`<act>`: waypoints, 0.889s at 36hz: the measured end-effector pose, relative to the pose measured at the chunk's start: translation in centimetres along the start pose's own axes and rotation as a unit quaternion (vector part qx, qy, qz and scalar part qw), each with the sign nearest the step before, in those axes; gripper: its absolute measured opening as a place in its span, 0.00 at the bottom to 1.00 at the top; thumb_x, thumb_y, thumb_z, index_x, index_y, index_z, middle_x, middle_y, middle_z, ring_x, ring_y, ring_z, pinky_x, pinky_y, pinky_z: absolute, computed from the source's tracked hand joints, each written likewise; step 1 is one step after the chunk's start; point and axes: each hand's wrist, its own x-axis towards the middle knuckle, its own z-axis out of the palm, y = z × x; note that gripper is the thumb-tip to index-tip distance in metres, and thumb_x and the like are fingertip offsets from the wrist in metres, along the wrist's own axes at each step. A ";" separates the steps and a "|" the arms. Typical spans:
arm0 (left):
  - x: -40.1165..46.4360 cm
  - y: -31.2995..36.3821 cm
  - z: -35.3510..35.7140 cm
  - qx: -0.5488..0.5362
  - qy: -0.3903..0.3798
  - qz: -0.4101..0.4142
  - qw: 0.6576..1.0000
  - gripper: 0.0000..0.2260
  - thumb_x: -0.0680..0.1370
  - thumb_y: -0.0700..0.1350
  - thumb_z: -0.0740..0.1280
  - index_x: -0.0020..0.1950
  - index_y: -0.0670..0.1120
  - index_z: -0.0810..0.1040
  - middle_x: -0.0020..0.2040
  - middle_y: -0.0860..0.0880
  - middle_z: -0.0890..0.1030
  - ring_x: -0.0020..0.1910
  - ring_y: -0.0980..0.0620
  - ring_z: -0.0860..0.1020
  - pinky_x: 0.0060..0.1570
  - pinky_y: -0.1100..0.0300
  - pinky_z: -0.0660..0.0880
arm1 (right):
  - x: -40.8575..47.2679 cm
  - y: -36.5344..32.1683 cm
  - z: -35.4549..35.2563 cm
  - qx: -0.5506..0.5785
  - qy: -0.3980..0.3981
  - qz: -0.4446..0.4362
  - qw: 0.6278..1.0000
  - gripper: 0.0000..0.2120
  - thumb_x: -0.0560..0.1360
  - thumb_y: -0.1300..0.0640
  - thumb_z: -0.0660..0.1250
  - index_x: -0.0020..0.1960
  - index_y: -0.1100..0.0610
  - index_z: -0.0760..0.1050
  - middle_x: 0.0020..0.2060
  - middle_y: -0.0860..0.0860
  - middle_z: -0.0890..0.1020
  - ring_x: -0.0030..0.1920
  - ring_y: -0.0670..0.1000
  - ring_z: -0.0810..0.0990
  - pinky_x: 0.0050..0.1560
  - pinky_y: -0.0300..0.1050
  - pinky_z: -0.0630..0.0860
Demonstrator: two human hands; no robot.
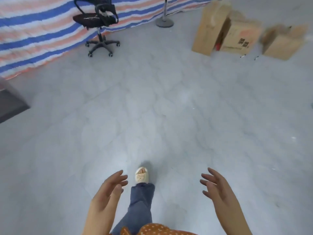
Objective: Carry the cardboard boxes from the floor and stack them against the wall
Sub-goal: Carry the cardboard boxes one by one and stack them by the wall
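While crossing grey floor (169,102): both hands, left (108,189) and right (218,187), released, empty. Brown cardboard boxes (237,36) well ahead at far right edge; right hand nearer.

Matt brown cardboard boxes (237,36) with creased flaps; smooth, faintly glossy grey tiled floor (152,102); woven striped plastic tarpaulin (33,36), slightly wrinkled; office chair (98,24) with black mesh-fabric seat and plastic base; metal stand base (164,22).

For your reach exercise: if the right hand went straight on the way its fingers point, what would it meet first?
Nothing close: the right hand points up-left over bare floor. Far off, the stand base lies roughly in line, though depth is unclear.
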 end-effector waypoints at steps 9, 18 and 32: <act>19.1 8.9 4.0 -0.004 -0.091 0.064 0.994 0.18 0.80 0.33 0.60 0.53 0.55 0.82 0.50 0.52 0.84 0.49 0.54 0.82 0.52 0.59 0.77 | 12.9 -7.3 3.4 0.076 0.100 -0.032 0.992 0.19 0.70 0.39 0.68 0.59 0.44 0.73 0.54 0.46 0.82 0.52 0.43 0.82 0.54 0.48 0.79; 29.7 13.2 10.0 0.034 -0.187 0.049 0.981 0.13 0.73 0.45 0.63 0.52 0.59 0.81 0.50 0.53 0.84 0.50 0.55 0.82 0.54 0.55 0.77 | 22.1 -11.0 3.9 0.074 0.142 -0.005 0.987 0.12 0.77 0.55 0.65 0.58 0.43 0.73 0.52 0.38 0.81 0.52 0.44 0.82 0.58 0.56 0.76; 46.1 17.3 25.8 0.026 -0.152 0.050 0.987 0.20 0.79 0.31 0.58 0.51 0.53 0.83 0.49 0.53 0.84 0.49 0.54 0.82 0.52 0.58 0.77 | 44.5 -15.4 -4.1 0.084 0.151 -0.005 0.985 0.14 0.73 0.43 0.68 0.57 0.44 0.73 0.50 0.47 0.83 0.51 0.46 0.83 0.51 0.46 0.80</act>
